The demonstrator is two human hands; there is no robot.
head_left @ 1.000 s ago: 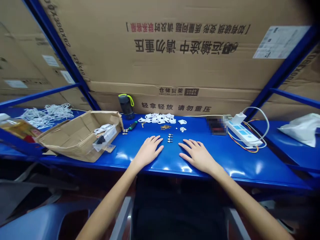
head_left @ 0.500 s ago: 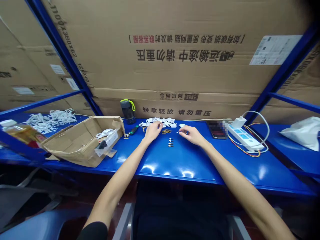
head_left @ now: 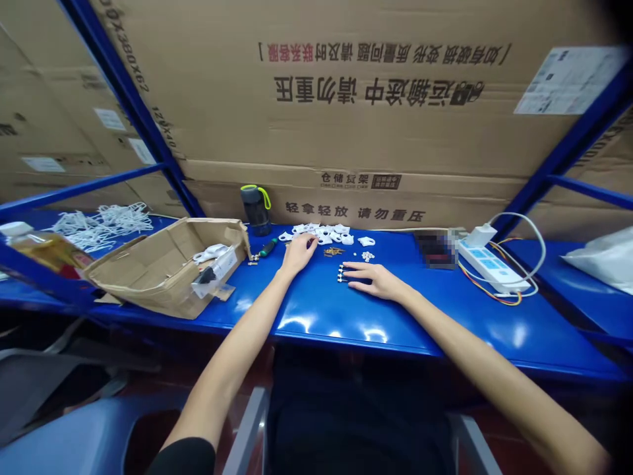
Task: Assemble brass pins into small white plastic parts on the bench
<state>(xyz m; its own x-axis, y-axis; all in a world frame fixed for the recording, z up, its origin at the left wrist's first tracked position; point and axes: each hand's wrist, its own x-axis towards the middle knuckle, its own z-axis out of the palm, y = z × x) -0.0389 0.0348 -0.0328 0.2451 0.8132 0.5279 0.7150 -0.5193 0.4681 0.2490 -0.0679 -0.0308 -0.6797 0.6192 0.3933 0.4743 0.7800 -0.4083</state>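
Now my left hand (head_left: pixel 298 253) curls at the pile of white plastic parts (head_left: pixel 319 233), at twelve o'clock; I cannot tell if it holds one. My right hand (head_left: pixel 372 280) lies open, fingertips touching the small pins (head_left: pixel 340 273). I should pinch slowly. The blue surface (head_left: pixel 445 310) is roomy toward six o'clock; a cardboard box (head_left: pixel 163 270) crowds nine o'clock.

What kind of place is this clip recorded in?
Probably a warehouse or small assembly workshop: a blue metal shelf serves as a bench, large printed cartons are stacked behind it, and small white plastic parts lie by the left hand.
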